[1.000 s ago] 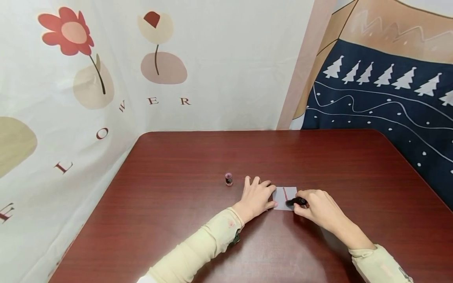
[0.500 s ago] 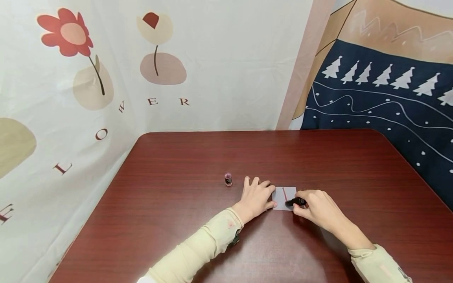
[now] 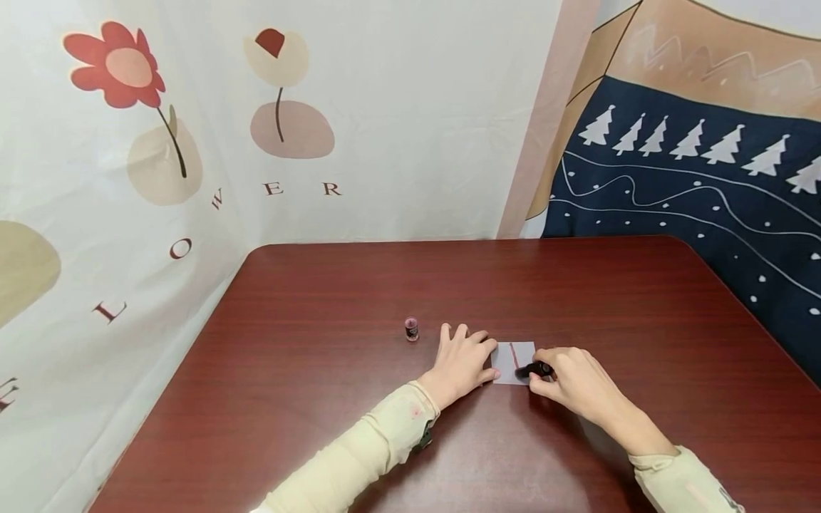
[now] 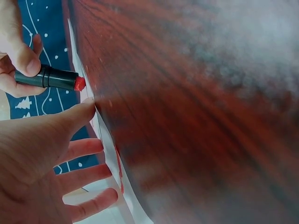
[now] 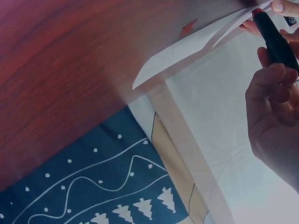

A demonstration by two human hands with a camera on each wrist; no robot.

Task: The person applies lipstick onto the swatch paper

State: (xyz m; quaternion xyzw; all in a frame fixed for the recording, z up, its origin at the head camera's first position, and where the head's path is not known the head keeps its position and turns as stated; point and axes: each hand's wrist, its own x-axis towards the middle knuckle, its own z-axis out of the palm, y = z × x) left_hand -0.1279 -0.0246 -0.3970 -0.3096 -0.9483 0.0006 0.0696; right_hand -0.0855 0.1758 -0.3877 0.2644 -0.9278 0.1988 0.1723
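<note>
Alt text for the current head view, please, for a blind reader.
A person's right hand holds a black tube over a small pale paper bearing a red line, while the left hand lies spread at the paper's left edge. A small pinkish cylinder stands farther left on the reddish-brown table, before a pale flower-print backdrop.

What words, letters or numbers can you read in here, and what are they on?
"FLOWER", one letter at a time on the white wall cloth; the F is partly cut off at the picture's left edge.
Small cylinder: light marks on its black label, too small to read.
Black stick: no words I can read.
Paper: just a red line, no letters.
No numbers I can read.
</note>
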